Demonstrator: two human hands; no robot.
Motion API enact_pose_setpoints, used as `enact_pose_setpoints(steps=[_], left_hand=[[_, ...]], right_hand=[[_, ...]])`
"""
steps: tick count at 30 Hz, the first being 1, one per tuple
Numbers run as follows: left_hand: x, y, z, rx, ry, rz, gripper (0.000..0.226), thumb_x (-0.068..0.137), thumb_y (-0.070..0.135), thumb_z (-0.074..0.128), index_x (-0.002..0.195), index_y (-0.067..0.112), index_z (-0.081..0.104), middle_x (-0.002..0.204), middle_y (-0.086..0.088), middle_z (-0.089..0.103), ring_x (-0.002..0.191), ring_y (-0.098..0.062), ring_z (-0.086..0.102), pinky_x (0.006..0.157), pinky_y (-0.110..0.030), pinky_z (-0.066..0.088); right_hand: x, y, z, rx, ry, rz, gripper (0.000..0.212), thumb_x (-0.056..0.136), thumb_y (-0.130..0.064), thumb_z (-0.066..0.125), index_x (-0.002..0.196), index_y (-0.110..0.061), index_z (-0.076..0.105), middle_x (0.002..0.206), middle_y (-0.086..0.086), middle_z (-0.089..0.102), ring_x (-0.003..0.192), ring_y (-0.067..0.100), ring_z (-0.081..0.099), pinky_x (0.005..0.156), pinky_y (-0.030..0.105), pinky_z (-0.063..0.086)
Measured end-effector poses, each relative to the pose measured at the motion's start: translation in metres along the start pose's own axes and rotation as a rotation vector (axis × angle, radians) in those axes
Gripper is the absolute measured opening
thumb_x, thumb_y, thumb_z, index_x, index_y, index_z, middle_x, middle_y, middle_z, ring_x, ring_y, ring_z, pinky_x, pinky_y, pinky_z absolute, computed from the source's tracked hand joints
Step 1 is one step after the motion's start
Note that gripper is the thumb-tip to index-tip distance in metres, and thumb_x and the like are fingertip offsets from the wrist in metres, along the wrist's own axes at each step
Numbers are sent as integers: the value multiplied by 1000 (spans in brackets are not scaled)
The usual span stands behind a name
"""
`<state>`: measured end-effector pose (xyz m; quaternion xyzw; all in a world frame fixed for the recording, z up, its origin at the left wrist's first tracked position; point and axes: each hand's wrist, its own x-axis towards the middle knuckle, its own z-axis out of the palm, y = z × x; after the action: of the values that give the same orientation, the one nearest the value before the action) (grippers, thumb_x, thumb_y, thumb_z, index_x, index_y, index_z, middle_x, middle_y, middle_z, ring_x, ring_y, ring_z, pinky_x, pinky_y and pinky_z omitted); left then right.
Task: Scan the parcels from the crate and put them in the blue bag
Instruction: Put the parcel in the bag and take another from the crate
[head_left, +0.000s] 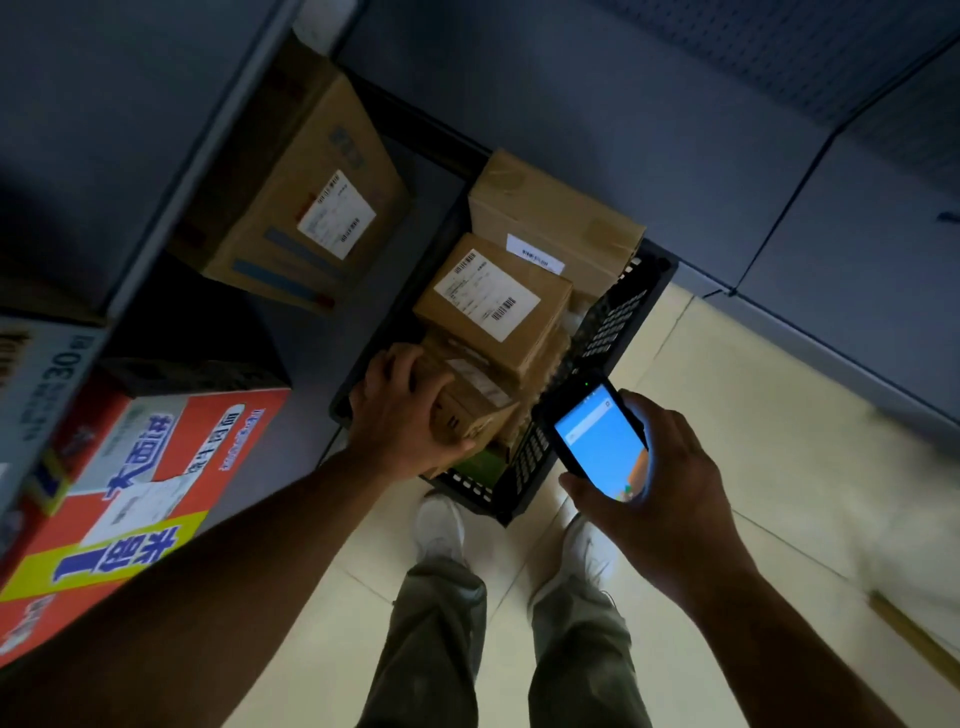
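Grey shelving (156, 156) fills the left side, w/ a big brown box (301, 208) on a lower shelf and a red and white carton (135, 499) nearer the camera. Pale tiled floor (753, 441) on the right. Black plastic crate (597, 332) sits on the floor just ahead of the person's white shoes (441, 525), packed w/ cardboard parcels. Biggest parcel (550, 218) at the far end; a labelled parcel (493, 306) next to it, toward the person. Left hand (400, 415) is clamped over the top of a small parcel (467, 400) at the near end of the crate, fingers wrapped on its edges. Right hand (660, 483) holds a handheld scanner (597, 436), screen lit blue, just beside the crate's near corner. Blue bag not in view.
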<state>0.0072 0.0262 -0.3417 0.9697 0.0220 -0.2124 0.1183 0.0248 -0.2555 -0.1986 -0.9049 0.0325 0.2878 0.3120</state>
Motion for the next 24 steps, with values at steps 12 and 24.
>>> enact_pose_setpoints(steps=[12,24], left_hand=[[-83,6,-164,-71,259,308,90,54,74,79,131,29,62,160,-10,31,148,-38,26,101,-63,42],[-209,77,-423,34,563,207,93,58,75,76,137,28,60,158,-14,33,149,-49,16,112,-71,29]], right_hand=[[-54,-74,-99,-58,73,-122,92,64,-40,90,141,-27,42,131,-4,52,109,14,50,80,20,37],[-188,-195,-265,-69,236,-340,87,66,-51,83,139,-30,43,128,-4,52,105,12,48,74,24,41]])
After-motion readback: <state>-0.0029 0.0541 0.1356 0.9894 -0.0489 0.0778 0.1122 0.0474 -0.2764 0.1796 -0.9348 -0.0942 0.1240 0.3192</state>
